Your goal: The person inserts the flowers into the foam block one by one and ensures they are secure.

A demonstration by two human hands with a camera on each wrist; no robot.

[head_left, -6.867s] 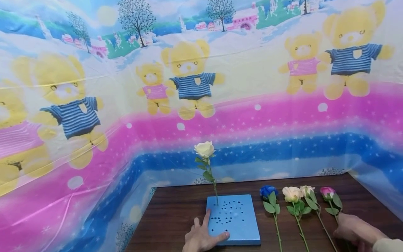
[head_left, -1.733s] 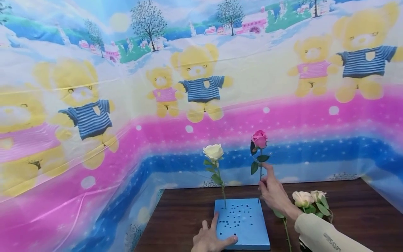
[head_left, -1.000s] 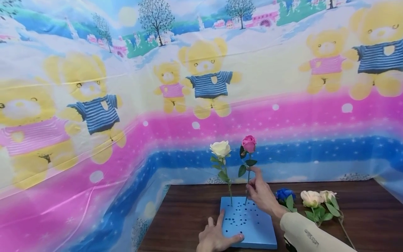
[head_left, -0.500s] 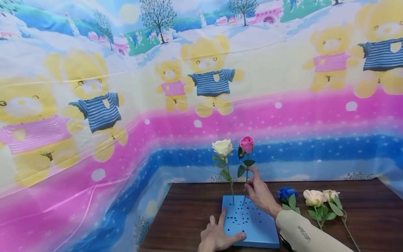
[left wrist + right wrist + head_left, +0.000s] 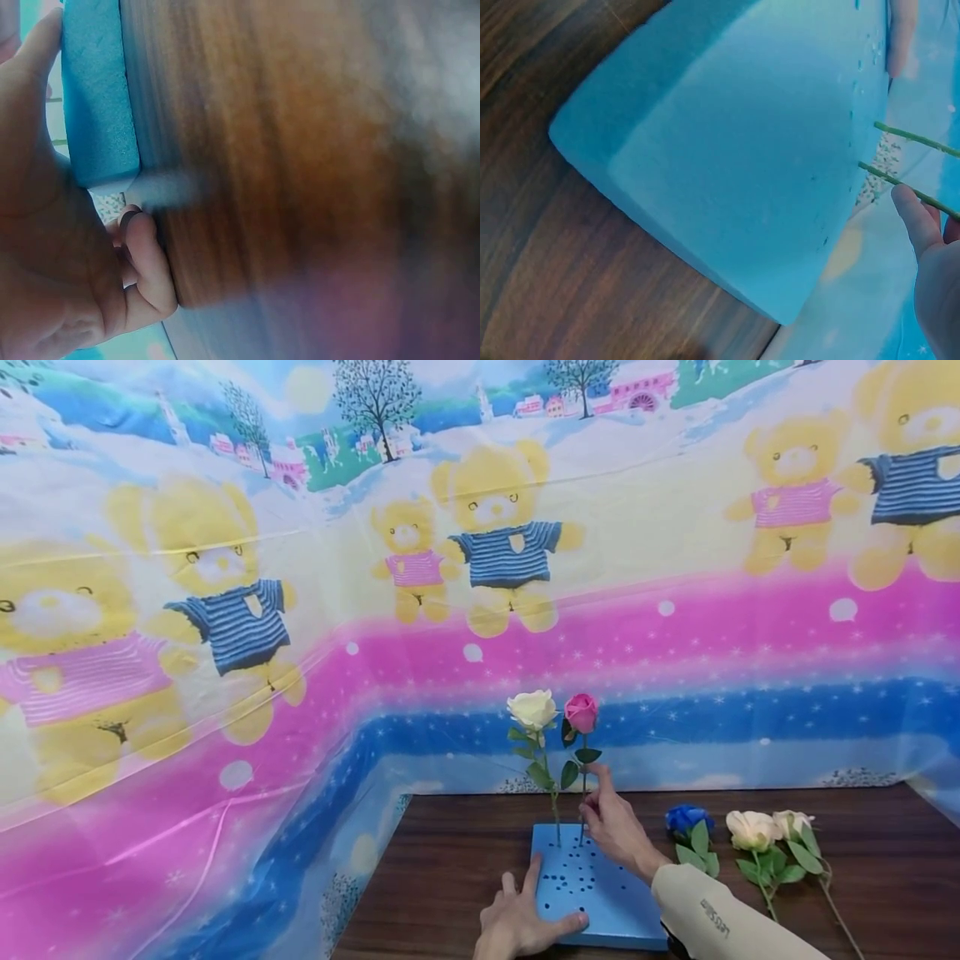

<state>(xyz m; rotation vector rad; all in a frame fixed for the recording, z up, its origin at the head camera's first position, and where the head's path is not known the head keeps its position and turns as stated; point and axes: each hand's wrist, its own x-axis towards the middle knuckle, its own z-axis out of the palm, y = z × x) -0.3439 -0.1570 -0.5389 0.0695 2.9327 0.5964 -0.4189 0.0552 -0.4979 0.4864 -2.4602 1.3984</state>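
Observation:
My right hand (image 5: pixel 619 828) pinches the stem of a pink rose (image 5: pixel 581 713), held upright. The stem's lower end meets the far part of a blue foam block (image 5: pixel 615 914) dotted with small holes; in the right wrist view the stem tip touches the block's face, its depth unclear. Just left of it a white rose (image 5: pixel 532 710) stands upright in the same block. My left hand (image 5: pixel 517 917) rests at the block's near left corner, thumb laid over the top and index finger stretched along the side. Its other fingers bend against the table in the left wrist view.
Right of the block lie a blue rose (image 5: pixel 687 820) and two cream roses (image 5: pixel 752 832), stems toward me, on the dark wooden table (image 5: pixel 442 852). A printed teddy-bear cloth (image 5: pixel 637 560) hangs behind the table.
The pink rose, lying at the far right earlier, was picked up, raised upright and carried left to the block beside the white rose. My left hand has stayed on the block.

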